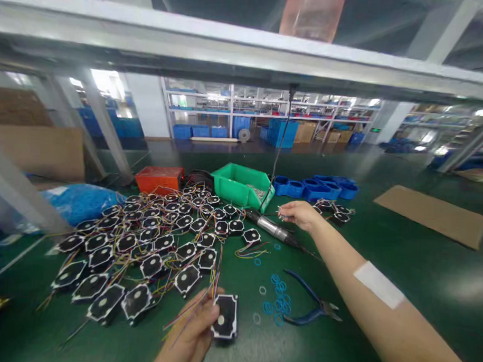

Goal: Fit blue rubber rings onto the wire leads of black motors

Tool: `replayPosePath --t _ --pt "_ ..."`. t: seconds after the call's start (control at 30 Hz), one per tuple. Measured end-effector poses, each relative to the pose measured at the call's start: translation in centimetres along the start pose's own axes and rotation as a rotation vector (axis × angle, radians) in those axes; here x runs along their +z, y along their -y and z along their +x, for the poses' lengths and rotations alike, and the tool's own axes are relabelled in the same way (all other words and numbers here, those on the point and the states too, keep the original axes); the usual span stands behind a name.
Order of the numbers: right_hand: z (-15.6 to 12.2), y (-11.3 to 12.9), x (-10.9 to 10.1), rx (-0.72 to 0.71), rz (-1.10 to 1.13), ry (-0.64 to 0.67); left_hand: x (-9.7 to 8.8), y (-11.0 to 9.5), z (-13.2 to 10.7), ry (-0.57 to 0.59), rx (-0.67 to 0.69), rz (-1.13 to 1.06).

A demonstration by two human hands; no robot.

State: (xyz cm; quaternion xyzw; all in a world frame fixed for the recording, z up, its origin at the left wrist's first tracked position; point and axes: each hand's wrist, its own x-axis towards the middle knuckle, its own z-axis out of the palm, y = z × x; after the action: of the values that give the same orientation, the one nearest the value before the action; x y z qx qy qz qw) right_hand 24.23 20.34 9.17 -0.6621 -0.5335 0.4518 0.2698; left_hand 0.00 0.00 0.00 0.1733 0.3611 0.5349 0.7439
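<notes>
My left hand (197,324) is closed on a small black-and-white motor (225,318), its thin coloured wires rising past the fingers. Over to the right, my right hand (298,214) reaches out with fingertips pinched around small silvery pieces (280,213) that look like screws. Just below that hand lies a black-and-silver electric screwdriver (273,228) on a hanging cord. Beside it stands a green bin (241,183) with many tiny silvery parts inside. Blue-handled cutters (314,305) and several blue rubber rings (280,296) lie on the green surface between my arms.
Many similar motors (152,236) with tangled wires cover the left side. An orange box (159,179), a blue bag (82,201) and blue cup-like holders (316,188) stand behind. Flat cardboard (430,215) lies at right. A white shelf beam (246,49) crosses overhead.
</notes>
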Motion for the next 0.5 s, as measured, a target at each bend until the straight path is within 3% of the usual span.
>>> replayPosePath --t 0.17,0.27,0.37,0.5 --pt "-5.9 -3.3 4.0 0.025 -0.096 0.206 0.0 -0.2 -0.4 0.024 0.011 0.024" --pt "-8.1 -4.6 6.8 0.026 -0.226 0.257 -0.1 -0.2 -0.6 0.035 0.035 0.056" --pt "-9.3 -5.3 8.4 -0.038 -0.362 0.207 -0.1 -0.2 -0.7 0.026 0.050 0.072" --pt "-9.9 -5.6 8.4 -0.174 -0.453 0.089 0.0 -0.1 -0.6 0.033 0.069 0.087"
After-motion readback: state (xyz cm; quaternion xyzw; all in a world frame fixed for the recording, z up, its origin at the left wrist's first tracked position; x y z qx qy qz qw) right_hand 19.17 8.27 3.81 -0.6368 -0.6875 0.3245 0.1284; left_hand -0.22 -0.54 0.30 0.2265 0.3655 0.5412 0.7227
